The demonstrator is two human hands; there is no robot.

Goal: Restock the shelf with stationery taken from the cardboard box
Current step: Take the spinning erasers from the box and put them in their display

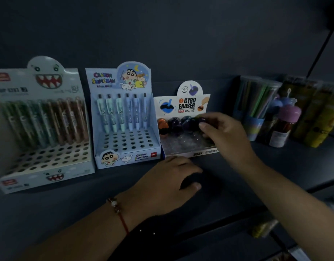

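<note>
A dark gyro eraser (203, 120) is pinched in the right hand (223, 133) over the Gyro Eraser display box (183, 127), at 3 o'clock of the pen boxes on the shelf (49, 213). The left hand (168, 183), fingers curled round a dark object, is held ready; seating seems next.

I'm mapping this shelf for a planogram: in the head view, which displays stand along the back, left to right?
Monster-face pen box → Crayon Shinchan pen box → Gyro Eraser box, right hand at it → clear tubs of coloured sticks → yellow-green packs.
</note>
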